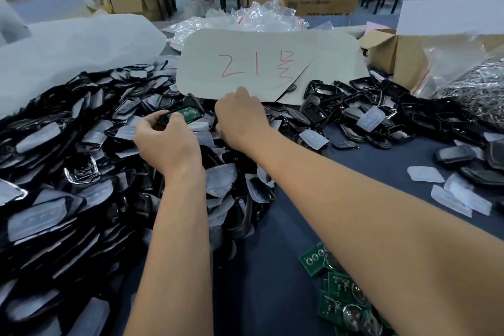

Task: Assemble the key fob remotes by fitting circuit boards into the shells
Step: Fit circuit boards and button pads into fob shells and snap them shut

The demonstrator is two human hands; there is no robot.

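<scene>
My left hand (166, 139) grips a black key fob shell (191, 106) with a green circuit board (185, 113) lying in it, thumb on the board's near edge. My right hand (240, 117) reaches into the pile just right of that shell, fingers curled downward among the parts; what they hold is hidden. A big heap of black shells and translucent rubber button pads (81, 158) covers the left of the table. Loose green circuit boards (335, 289) lie near the front edge, partly under my right forearm.
A grey card with red writing (267, 65) lies behind the hands. Clear plastic bags (253, 19) pile at the back. An open cardboard box (392, 49) and a bag of metal parts (474, 84) stand at the right. More shells and pads (376, 117) are scattered on the blue cloth (368, 166).
</scene>
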